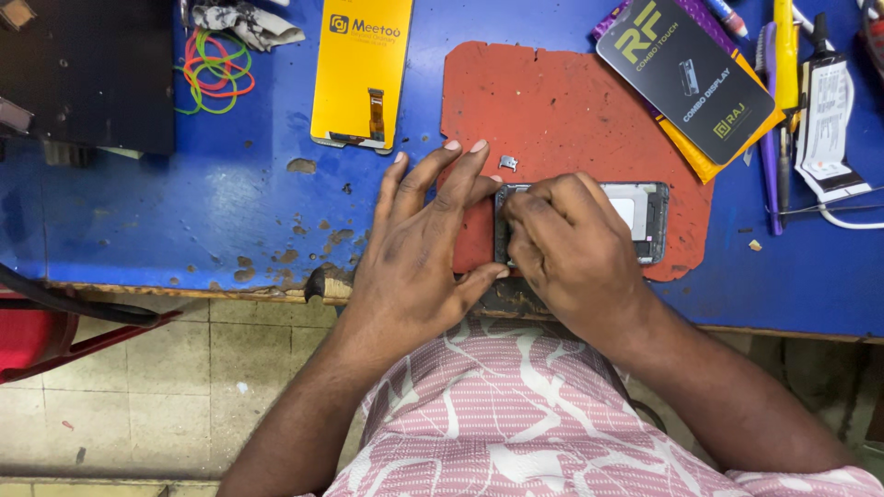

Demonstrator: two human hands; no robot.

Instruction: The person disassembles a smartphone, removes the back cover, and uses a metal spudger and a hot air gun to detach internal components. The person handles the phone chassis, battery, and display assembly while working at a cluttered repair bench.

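Head view: an opened phone point(635, 216) lies on a red mat point(562, 110) atop the blue tabletop point(184, 212); the right hand point(571, 244) is curled, fingers together, pressing on the phone's left end; the left hand point(419, 253) rests spread beside it, thumb touching the phone's edge; a small metal part point(507, 164) sits just above; a yellow box point(361, 69) lies well apart.
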